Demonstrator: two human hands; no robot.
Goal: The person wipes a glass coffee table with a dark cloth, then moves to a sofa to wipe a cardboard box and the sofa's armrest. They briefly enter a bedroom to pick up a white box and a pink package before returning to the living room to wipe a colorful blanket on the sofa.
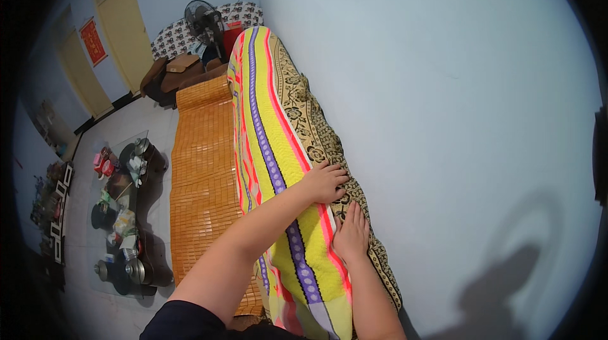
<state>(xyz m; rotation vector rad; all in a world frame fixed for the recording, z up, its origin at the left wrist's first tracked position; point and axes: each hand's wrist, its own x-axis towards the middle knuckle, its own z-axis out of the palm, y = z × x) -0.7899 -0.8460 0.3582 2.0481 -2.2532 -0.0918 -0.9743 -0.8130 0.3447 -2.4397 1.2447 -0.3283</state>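
Observation:
A long yellow cloth [278, 150] with purple, red and pink stripes lies along the back of a sofa. Under its right side shows a black-and-tan floral cover [310, 125]. My left hand [325, 182] rests palm down across the red stripe at the cloth's edge, its fingers spread over the floral cover. Nearer to me, my right hand [352, 237] lies flat along the same edge with its fingers stretched out. Neither hand visibly grips anything.
A bamboo mat [201, 175] covers the seat on the left. Beyond it a glass coffee table [101, 282] holds pots and bags. A fan [204, 20] and brown bags [180, 73] stand at the far end. The pale wall [456, 118] runs close on the right.

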